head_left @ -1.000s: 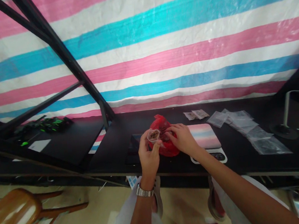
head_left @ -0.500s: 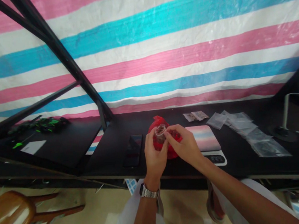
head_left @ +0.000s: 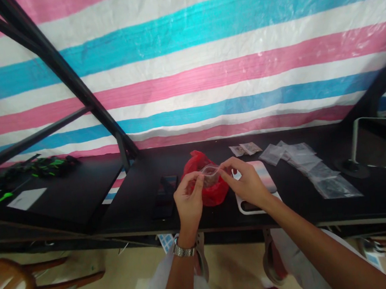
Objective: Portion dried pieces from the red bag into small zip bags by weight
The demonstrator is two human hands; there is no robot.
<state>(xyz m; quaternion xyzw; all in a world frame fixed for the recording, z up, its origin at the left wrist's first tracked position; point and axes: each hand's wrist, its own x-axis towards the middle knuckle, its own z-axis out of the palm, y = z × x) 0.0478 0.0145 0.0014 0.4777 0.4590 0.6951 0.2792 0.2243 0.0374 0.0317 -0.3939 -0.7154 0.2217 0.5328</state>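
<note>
The left hand (head_left: 188, 195) and right hand (head_left: 247, 182) each pinch one edge of a small clear plastic bag (head_left: 210, 172): light, limp, slippery, best held by its rim. A red plastic bag (head_left: 213, 193) lies at its six o'clock.

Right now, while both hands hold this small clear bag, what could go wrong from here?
The small clear plastic bag seems pinched only by the fingers of the left hand and right hand, so it might slip and drop onto the red plastic bag just below it. If it is open, which I cannot tell, its dark contents could spill there or onto the black table.
</note>
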